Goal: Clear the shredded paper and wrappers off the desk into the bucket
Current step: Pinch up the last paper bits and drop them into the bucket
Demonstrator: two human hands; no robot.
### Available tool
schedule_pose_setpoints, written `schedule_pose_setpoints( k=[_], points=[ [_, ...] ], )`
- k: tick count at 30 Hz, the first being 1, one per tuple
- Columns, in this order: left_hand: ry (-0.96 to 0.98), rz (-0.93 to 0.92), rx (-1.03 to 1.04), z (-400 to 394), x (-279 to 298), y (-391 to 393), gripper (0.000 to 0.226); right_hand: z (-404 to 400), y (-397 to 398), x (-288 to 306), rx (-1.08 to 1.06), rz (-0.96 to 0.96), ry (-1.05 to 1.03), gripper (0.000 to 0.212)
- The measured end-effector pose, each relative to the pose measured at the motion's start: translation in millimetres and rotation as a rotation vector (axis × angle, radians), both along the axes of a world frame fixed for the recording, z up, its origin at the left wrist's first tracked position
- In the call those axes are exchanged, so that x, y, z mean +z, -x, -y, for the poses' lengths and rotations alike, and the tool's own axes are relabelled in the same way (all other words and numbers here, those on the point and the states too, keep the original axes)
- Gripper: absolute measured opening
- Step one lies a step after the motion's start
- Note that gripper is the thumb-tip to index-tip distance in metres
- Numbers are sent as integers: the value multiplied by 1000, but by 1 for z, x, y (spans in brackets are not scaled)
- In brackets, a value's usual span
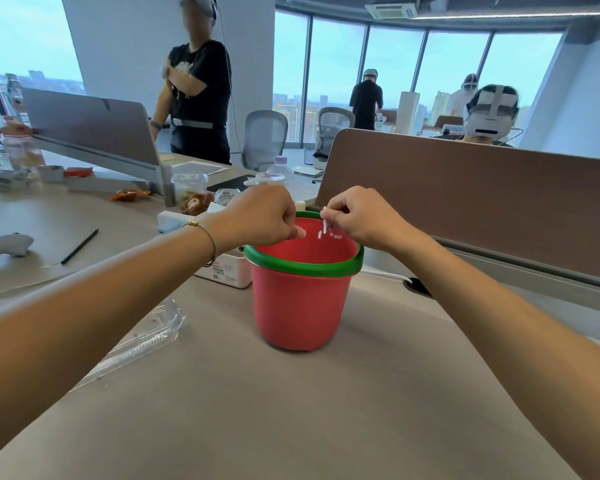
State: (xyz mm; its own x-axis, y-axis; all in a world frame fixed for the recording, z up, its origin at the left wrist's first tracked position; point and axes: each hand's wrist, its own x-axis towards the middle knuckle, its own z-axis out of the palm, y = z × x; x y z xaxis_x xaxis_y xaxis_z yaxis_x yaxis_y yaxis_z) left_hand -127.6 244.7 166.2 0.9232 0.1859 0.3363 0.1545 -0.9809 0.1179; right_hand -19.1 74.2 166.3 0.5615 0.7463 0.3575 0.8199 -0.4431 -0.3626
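Bucket: a red bucket with a green rim is standing upright on the desk, right in front of the person.
Left hand: the left hand is hanging over the left side of the bucket's mouth. Its fingers are curling in, but I cannot tell if the grip is holding anything.
Right hand: the right hand is hanging over the right side of the bucket's mouth. Its grip is pinching together on small white paper bits.
Paper bits: some are sticking out under the right hand's fingertips, just above the inside of the bucket.
Clear plastic wrapper: a see-through wrapper is lying flat on the desk, left of the bucket and apart from it.
White box: a white box is sitting just behind the bucket on its left.
Black pen: a pen is lying far off on the left.
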Motion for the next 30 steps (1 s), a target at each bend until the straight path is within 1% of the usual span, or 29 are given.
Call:
schedule_pose_setpoints(
  k=[2,5,8,10,13,14,16,20,23,28,30],
  points=[
    [-15,10,0,0,0,3,38,-1,1,0,-8,43,14,29],
    [12,-11,-7,2,2,6,29,-1,4,2,-16,54,50,15],
    [31,-26,-17,5,2,8,17,1,8,4,11,84,86,18],
    [22,-25,-17,9,1,9,15,4,11,5,10,127,114,11],
    [19,-14,-32,20,3,14,16,14,14,7,-22,228,117,31],
    [14,-2,-41,26,4,15,17,19,15,8,-26,250,108,35],
    [-3,45,-71,43,8,18,21,32,19,11,-30,269,88,34],
    [-44,139,-186,86,16,24,19,79,31,16,-57,297,52,34],
    [-10,144,-302,121,11,24,19,125,41,11,-96,285,62,33],
    [43,112,-490,189,-24,12,20,205,55,-16,-231,258,131,32],
    [80,81,-540,216,-45,6,19,236,60,-33,-295,269,195,32]
  ],
)
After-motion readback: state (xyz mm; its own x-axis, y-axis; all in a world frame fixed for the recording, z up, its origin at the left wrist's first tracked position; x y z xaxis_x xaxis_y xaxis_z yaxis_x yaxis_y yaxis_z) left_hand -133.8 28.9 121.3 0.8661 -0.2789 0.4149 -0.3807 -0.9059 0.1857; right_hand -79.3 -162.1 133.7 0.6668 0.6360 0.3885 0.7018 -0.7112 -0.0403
